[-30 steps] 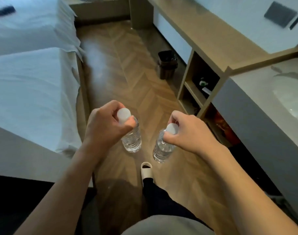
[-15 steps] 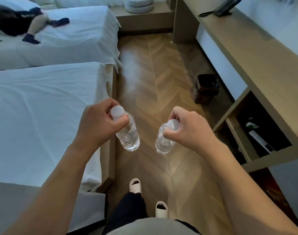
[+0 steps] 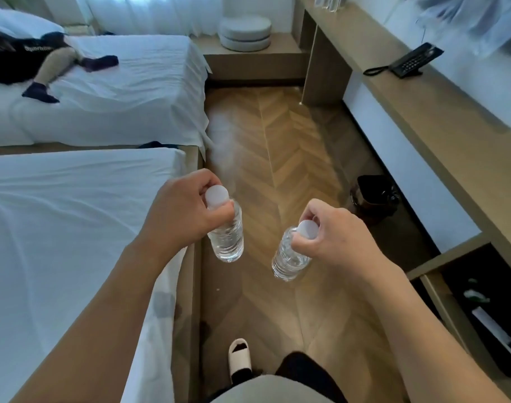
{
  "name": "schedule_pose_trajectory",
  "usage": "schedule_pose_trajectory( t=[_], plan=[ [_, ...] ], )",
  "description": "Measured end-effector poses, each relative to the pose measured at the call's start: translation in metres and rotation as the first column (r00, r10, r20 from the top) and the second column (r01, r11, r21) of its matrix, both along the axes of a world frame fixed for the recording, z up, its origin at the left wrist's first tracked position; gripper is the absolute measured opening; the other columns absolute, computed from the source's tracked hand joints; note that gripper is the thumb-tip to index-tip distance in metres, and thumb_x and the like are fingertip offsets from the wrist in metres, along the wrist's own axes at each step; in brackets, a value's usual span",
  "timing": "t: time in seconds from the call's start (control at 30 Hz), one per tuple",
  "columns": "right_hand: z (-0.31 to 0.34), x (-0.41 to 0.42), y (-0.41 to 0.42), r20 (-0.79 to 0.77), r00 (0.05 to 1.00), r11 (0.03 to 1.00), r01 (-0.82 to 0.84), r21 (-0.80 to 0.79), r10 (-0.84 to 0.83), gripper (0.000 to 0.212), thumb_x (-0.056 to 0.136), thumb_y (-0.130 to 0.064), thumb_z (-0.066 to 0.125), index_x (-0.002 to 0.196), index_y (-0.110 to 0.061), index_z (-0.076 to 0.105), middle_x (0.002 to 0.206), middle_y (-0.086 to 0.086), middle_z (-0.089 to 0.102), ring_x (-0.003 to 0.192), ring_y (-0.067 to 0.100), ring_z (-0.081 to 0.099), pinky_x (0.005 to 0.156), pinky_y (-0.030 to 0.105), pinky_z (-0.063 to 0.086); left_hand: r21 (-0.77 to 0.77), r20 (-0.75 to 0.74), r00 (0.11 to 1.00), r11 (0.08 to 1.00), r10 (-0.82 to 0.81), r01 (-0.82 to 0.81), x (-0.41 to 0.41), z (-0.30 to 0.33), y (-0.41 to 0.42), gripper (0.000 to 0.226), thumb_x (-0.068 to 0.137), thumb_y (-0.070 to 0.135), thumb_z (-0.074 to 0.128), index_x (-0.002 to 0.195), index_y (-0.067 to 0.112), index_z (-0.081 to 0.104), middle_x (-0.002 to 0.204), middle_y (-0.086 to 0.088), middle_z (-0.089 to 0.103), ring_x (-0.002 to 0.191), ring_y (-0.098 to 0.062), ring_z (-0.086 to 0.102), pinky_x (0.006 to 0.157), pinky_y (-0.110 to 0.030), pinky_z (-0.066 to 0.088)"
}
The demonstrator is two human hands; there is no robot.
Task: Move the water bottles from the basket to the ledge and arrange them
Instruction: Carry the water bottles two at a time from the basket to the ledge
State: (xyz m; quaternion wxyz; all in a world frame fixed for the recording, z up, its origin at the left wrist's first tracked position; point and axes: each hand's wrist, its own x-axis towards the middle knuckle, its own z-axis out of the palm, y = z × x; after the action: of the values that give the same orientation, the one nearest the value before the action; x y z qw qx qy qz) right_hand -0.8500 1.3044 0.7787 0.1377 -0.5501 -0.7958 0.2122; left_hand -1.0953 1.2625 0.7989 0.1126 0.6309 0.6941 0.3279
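Left hand (image 3: 178, 210), right hand (image 3: 332, 237), seemingly unlabelled bottles (image 3: 226, 237)

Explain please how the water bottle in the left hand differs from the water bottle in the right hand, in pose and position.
The left bottle hangs close beside the bed edge; the right bottle hangs over open floor, nearer the dark bin. The left bottle appears higher in the picture; the right bottle appears lower. The left hand leaves its white cap fully visible; the right hand partly covers its cap. Both are clear, white-capped, and held by the neck.
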Motion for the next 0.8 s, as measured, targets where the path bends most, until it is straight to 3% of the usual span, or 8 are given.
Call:
schedule_pose_trajectory(
  t=[0.23,0.4,0.6,0.8],
  plan=[
    [0.012,-0.063,0.116,-0.035,0.998,0.999,0.051,-0.010,-0.052,0.023,0.069,-0.043,0.064,0.079,-0.028,0.049,0.071,-0.009,0.062,0.068,0.016,0.060,0.066,0.035,0.051,0.037,0.018,0.999,0.999,0.027,-0.028,-0.063,0.010,0.120,0.026,0.068,0.044,0.072,0.082,0.024,0.063,0.073,0.011,0.064,0.063,-0.010,0.058,0.057,-0.021,0.041],
    [0.000,-0.103,0.209,-0.028,1.000,1.000,0.013,0.010,-0.013,0.025,0.069,-0.047,0.063,0.079,-0.028,0.050,0.071,-0.010,0.062,0.067,0.016,0.059,0.065,0.035,0.051,0.022,-0.017,0.998,0.998,0.056,-0.056,-0.102,0.003,0.210,0.020,0.071,0.033,0.079,0.077,0.021,0.064,0.064,0.007,0.062,0.059,-0.009,0.058,0.054,-0.020,0.041],
    [0.001,-0.144,0.324,-0.023,0.999,0.999,-0.037,0.016,0.037,0.024,0.069,-0.045,0.061,0.079,-0.028,0.049,0.067,-0.010,0.060,0.063,0.014,0.057,0.061,0.030,0.047,-0.020,-0.006,0.997,0.997,0.075,-0.075,-0.139,0.014,0.318,0.020,0.070,0.037,0.078,0.078,0.025,0.063,0.067,0.008,0.064,0.063,-0.009,0.061,0.058,-0.025,0.047],
    [0.009,-0.192,0.423,-0.030,0.998,0.999,-0.045,0.019,0.046,0.022,0.071,-0.042,0.064,0.081,-0.027,0.052,0.068,-0.009,0.059,0.064,0.015,0.057,0.063,0.031,0.047,0.006,0.002,0.995,0.995,0.096,-0.096,-0.177,0.021,0.417,0.021,0.071,0.037,0.077,0.079,0.026,0.062,0.065,0.012,0.062,0.060,-0.005,0.058,0.056,-0.017,0.039]
  ],
)
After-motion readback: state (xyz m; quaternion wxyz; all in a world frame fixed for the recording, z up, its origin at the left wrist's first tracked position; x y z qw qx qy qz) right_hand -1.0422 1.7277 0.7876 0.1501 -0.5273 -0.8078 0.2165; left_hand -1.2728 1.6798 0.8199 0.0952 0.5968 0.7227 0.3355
